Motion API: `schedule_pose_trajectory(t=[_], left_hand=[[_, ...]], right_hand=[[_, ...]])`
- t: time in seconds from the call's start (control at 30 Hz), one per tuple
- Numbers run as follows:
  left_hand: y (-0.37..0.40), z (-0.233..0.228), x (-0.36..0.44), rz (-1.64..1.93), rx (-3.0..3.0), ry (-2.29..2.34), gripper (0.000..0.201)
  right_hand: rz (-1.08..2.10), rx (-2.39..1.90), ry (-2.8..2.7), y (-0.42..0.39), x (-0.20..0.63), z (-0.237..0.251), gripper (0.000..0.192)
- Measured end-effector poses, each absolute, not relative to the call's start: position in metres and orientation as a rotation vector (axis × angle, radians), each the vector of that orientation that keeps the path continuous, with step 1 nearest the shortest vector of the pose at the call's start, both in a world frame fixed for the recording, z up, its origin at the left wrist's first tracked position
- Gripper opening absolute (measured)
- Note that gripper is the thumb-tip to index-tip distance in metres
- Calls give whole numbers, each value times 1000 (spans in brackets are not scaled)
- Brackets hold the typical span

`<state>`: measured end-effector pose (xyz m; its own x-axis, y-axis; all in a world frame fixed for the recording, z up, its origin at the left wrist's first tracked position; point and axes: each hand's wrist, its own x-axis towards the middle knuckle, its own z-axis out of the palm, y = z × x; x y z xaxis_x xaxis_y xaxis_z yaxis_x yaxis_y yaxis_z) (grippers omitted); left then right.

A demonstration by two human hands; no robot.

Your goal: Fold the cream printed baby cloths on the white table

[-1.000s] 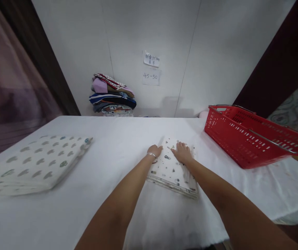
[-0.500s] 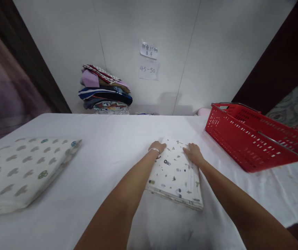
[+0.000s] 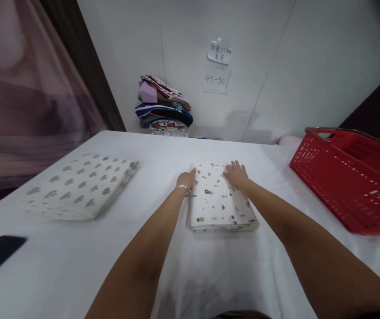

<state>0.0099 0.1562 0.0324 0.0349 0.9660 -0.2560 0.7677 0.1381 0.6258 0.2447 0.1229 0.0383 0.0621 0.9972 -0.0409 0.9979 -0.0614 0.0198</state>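
Centre frame: folded cloth [image 3: 215, 195] turned straighter, seemingly neatened!
Left hand [image 3: 186, 179] at its edge, grip unclear; right hand [image 3: 237, 174] spread, unclenched.

Indoor textile workspace, white-covered table [image 3: 77, 257], piled fabrics [image 3: 164, 110], handwritten wall notes [image 3: 219, 52], red basket [image 3: 336, 190]

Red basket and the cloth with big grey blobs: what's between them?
In the head view, a folded small-patterned cloth lies between them, with the left hand and the right hand at its far end.
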Motion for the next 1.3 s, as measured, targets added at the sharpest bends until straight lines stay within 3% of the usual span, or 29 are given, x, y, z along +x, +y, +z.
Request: schedule_pose_trajectory(t=[0.23,0.4,0.53,0.8,0.93,1.13,1.3], left_hand=[[79,32,-15,356,1523,1552,39],[29,38,-23,333,1538,1493,41],[4,40,-31,421,1341,1458,56],[-33,15,-46,757,1538,1351,38],[-44,10,-42,857,1787,1373,35],[-46,11,-30,856,2012,1437,36],[-42,11,-24,771,2134,1584,26]], right_hand=[[-193,2084,2415,45,185,27,62],[-217,2021,2452,20,167,18,61],[-278,2033,2486,15,167,27,57],[-534,2205,2577,3,170,30,51],[-429,2354,2663,-18,189,33,45],[-80,2148,2831,-72,229,21,45],[-30,2041,2797,-90,243,11,44]])
